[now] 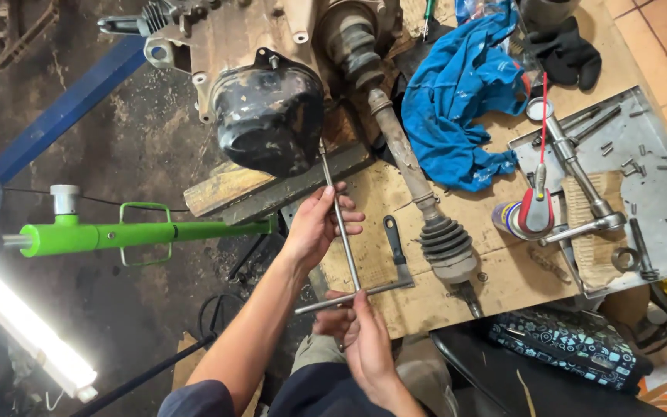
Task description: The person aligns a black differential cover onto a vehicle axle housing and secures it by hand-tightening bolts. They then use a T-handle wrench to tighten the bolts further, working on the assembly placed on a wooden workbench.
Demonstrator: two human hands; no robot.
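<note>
My left hand point(316, 225) grips the long shaft of a metal T-handle wrench point(343, 232), whose far tip reaches the dirty black cover point(268, 116) of a gearbox housing. My right hand point(360, 332) holds the wrench's crossbar near its junction with the shaft. Both hands work over a cardboard-covered bench point(496, 274). A drive axle point(414, 181) with rubber boots lies just right of the wrench. A flat scraper point(395, 251) rests on the cardboard between wrench and axle.
A blue rag point(461, 100) and a black glove point(569, 50) lie at the back. A metal tray point(658, 201) on the right holds a ratchet, bolts and a brush. A spray can point(530, 212) lies beside it. A green jack handle point(140, 234) and a bright work light point(21, 324) are at left.
</note>
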